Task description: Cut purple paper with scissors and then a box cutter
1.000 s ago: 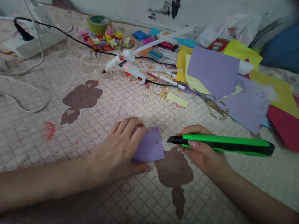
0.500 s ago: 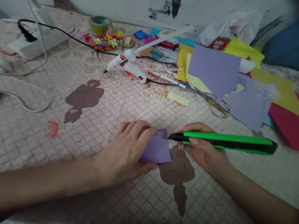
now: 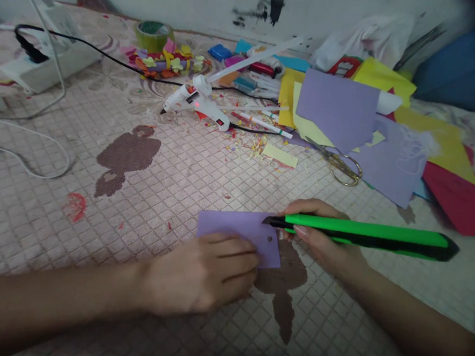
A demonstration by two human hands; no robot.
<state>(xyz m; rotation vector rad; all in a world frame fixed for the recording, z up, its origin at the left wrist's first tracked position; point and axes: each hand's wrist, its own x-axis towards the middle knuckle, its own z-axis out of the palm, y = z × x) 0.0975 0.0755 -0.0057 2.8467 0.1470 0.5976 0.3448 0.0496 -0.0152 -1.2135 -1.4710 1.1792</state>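
A purple paper piece (image 3: 241,224) lies on the patterned tablecloth (image 3: 161,207), with a small dark spot near its right edge. My left hand (image 3: 206,272) rests over the paper's lower left part, fingers bent and pressed together; whether they pinch its edge is hidden. From the right, my right hand (image 3: 325,234) grips a green and black utility knife (image 3: 367,233). The knife's dark tip is over the paper's right part, above the spot.
A white glue gun (image 3: 197,101) with cables lies behind the hands. Gold-handled scissors (image 3: 342,166) and coloured paper sheets (image 3: 339,108) are at the right. A power strip (image 3: 45,67) sits back left, green tape (image 3: 153,36) behind.
My left hand has shifted down and slightly left, its fingers now bent together, and more of the purple paper shows. The knife tip has moved slightly left, over the paper.
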